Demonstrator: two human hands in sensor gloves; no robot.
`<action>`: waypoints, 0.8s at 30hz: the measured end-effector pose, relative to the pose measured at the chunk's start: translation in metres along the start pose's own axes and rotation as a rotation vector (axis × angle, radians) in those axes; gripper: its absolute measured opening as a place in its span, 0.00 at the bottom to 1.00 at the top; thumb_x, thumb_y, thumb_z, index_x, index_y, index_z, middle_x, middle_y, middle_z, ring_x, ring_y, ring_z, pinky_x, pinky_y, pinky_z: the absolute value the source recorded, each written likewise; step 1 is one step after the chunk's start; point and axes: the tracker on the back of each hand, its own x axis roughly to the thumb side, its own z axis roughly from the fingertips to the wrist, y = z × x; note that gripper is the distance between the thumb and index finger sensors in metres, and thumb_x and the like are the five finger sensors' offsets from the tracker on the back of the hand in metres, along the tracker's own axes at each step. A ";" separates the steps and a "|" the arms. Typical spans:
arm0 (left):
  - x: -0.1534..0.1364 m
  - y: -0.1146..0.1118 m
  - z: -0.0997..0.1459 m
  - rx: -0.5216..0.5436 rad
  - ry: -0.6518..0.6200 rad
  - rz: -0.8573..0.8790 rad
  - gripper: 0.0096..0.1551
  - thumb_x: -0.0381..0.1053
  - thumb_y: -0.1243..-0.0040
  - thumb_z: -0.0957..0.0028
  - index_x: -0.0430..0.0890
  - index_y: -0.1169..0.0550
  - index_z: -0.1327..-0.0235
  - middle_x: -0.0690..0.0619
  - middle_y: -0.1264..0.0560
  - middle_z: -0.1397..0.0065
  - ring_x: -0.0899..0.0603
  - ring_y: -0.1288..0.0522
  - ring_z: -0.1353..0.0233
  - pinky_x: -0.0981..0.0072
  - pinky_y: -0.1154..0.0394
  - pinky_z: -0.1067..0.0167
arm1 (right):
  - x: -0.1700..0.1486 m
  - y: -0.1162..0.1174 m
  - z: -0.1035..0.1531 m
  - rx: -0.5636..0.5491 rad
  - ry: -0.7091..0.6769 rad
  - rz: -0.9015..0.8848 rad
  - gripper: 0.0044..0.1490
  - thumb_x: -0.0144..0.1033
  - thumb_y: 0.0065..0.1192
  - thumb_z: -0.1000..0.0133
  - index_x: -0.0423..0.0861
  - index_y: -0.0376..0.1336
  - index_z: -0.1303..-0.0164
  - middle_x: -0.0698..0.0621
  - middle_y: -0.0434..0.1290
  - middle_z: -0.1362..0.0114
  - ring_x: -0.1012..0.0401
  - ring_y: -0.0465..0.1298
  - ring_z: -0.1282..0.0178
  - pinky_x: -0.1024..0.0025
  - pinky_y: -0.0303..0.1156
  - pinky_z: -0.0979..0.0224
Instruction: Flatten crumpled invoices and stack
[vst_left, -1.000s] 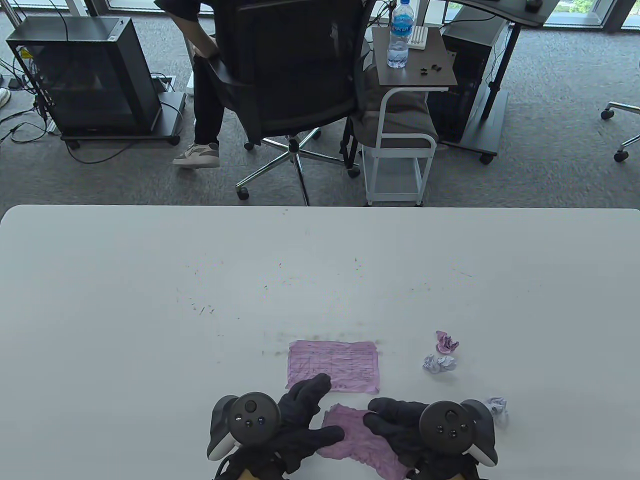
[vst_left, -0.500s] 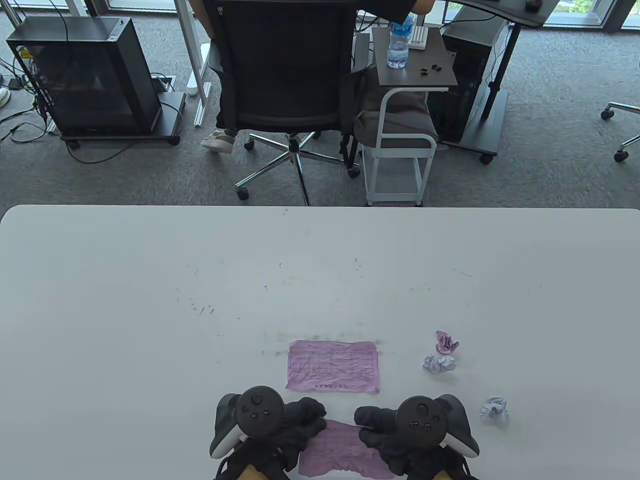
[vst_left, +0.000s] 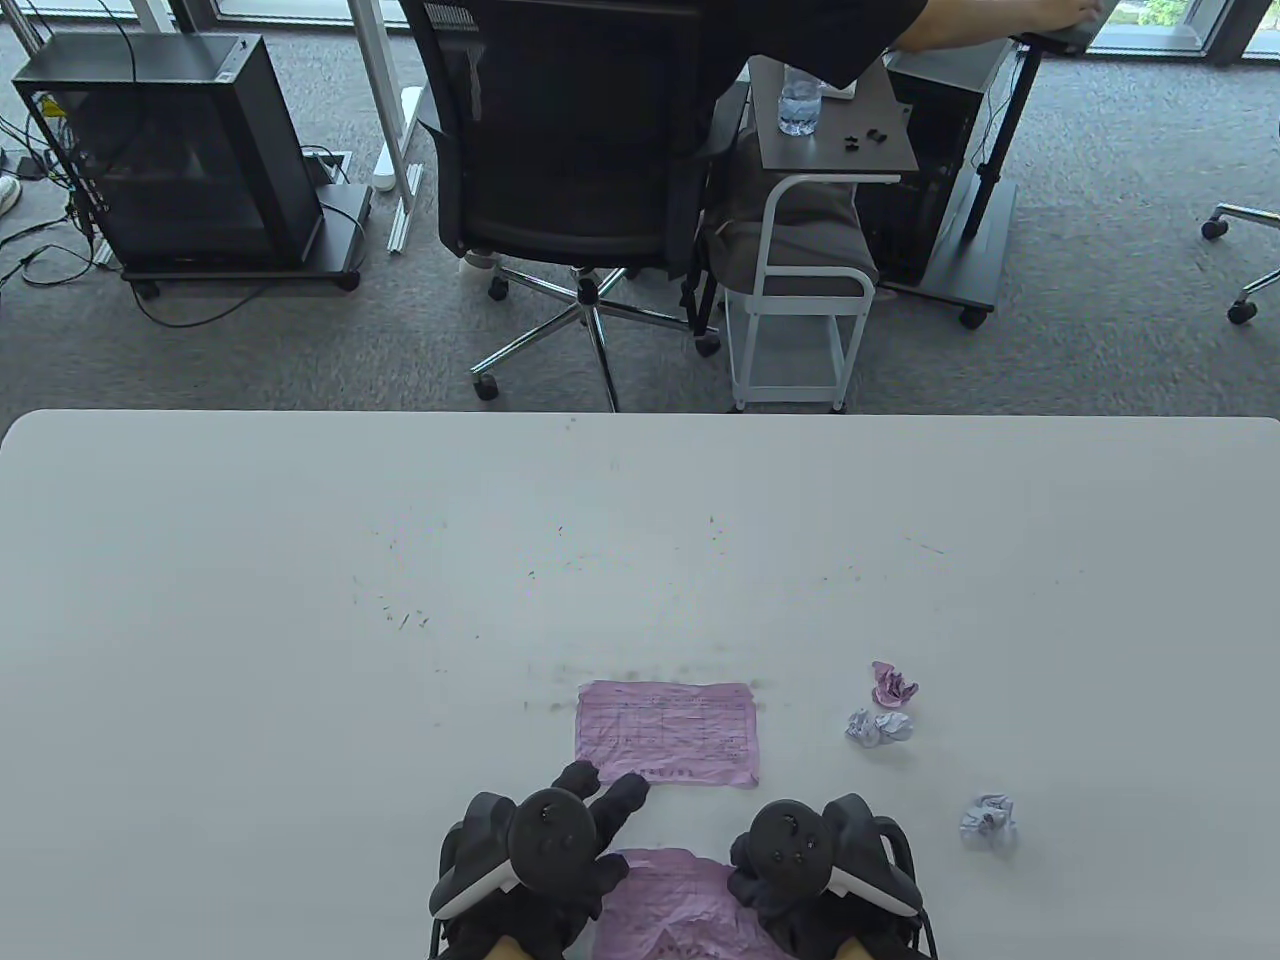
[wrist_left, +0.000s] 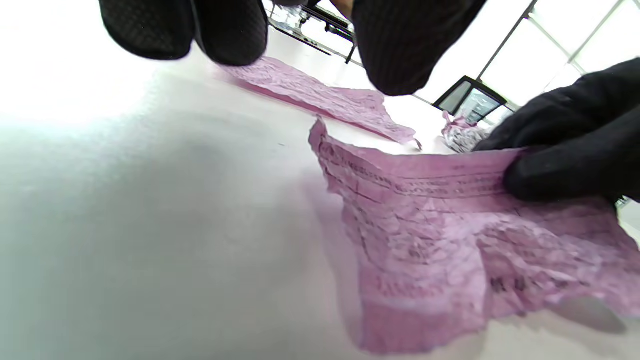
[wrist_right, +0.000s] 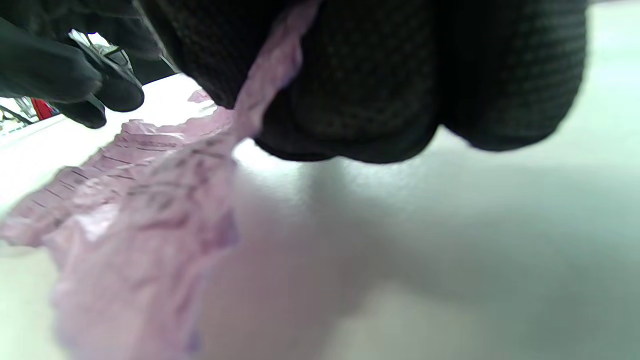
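right hand (vst_left: 800, 865) fingers (wrist_left: 560, 150) pinch the wrinkly pink paper invoice (vst_left: 670, 905) — left hand (vst_left: 560, 850) fingers (vst_left: 620, 795) look straight, gripping nothing. keep it taut, press outward from the fingers on the surface (vst_left: 300, 600).
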 end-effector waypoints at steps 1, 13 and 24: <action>0.002 -0.003 -0.002 -0.054 -0.019 -0.015 0.38 0.48 0.34 0.40 0.60 0.41 0.21 0.41 0.60 0.19 0.25 0.42 0.24 0.33 0.36 0.35 | 0.000 0.000 0.000 -0.003 0.000 -0.006 0.25 0.39 0.66 0.43 0.41 0.67 0.39 0.48 0.83 0.57 0.59 0.82 0.67 0.58 0.83 0.58; 0.014 -0.030 -0.015 -0.397 0.121 -0.227 0.44 0.51 0.35 0.41 0.54 0.47 0.19 0.44 0.69 0.21 0.24 0.61 0.21 0.30 0.46 0.32 | -0.002 0.000 0.001 -0.033 -0.007 -0.005 0.26 0.39 0.67 0.43 0.41 0.67 0.39 0.47 0.82 0.54 0.58 0.83 0.65 0.57 0.82 0.56; 0.002 -0.034 -0.015 -0.472 0.210 -0.087 0.47 0.52 0.39 0.40 0.56 0.56 0.22 0.47 0.73 0.23 0.27 0.74 0.23 0.28 0.58 0.33 | -0.025 -0.009 0.007 -0.058 0.124 -0.023 0.26 0.36 0.69 0.45 0.41 0.66 0.38 0.45 0.82 0.50 0.56 0.83 0.61 0.55 0.82 0.53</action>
